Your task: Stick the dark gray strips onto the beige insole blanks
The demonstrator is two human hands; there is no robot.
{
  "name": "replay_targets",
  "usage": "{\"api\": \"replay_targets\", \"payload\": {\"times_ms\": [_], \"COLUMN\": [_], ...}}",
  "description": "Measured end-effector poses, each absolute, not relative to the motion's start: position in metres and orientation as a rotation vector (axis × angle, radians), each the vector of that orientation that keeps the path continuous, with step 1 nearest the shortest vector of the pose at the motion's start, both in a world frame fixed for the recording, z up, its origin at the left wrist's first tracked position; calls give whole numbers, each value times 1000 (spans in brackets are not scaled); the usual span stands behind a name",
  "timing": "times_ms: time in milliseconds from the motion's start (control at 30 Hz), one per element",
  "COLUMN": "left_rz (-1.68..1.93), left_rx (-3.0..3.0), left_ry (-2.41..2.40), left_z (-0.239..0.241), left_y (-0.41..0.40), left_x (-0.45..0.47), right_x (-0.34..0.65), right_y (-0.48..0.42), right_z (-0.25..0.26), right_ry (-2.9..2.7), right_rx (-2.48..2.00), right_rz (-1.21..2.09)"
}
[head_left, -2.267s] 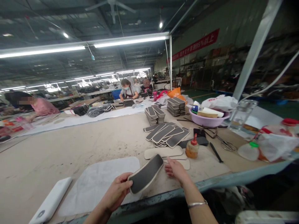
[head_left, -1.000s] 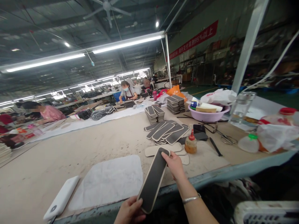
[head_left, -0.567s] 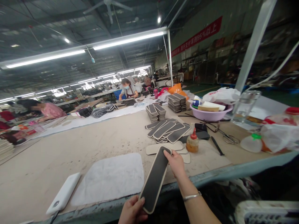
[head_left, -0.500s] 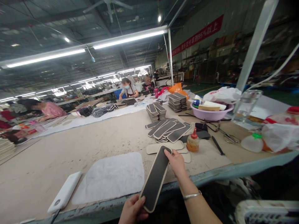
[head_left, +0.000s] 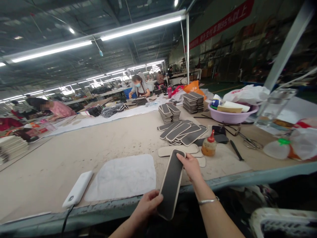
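Note:
Between my hands is a long dark panel with rounded corners and a pale edge, tilted over the table's front edge. My left hand grips its lower left side, thumb on the dark face. At its upper right corner, my right hand pinches it with the thumb on top; the fingers beneath are hidden. Just beyond lie pale rounded pieces and a loose pile of similar dark panels. A glue bottle with a red nozzle stands right of the pale pieces.
A white sheet and a white device with a cable lie at the left. Stacked panels stand farther back. To the right are a purple basin, scissors, a black tool and a glass. A co-worker sits across.
The panel has turned a little more upright, and my left hand has moved up along its left edge. My right hand keeps its hold at the upper corner. The camera view has shifted slightly.

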State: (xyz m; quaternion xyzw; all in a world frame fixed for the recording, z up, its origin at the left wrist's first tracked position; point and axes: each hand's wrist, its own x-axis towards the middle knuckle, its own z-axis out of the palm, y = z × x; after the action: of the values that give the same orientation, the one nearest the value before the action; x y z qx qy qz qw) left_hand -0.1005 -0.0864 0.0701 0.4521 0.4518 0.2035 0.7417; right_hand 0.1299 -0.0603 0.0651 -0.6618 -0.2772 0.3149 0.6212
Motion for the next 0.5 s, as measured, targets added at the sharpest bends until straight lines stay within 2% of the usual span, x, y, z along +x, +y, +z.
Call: {"api": "replay_targets", "payload": {"times_ms": [300, 500], "left_rz": [448, 448], "left_rx": [982, 938], "left_ry": [1031, 1017], "left_z": [55, 57], "left_y": [-80, -85], "left_x": [-82, -83], "right_x": [126, 125], "right_y": [-62, -57], "right_z": [67, 58], "right_ry": [-687, -696], "right_rx": [-1462, -1560], "right_rz": [752, 653]}}
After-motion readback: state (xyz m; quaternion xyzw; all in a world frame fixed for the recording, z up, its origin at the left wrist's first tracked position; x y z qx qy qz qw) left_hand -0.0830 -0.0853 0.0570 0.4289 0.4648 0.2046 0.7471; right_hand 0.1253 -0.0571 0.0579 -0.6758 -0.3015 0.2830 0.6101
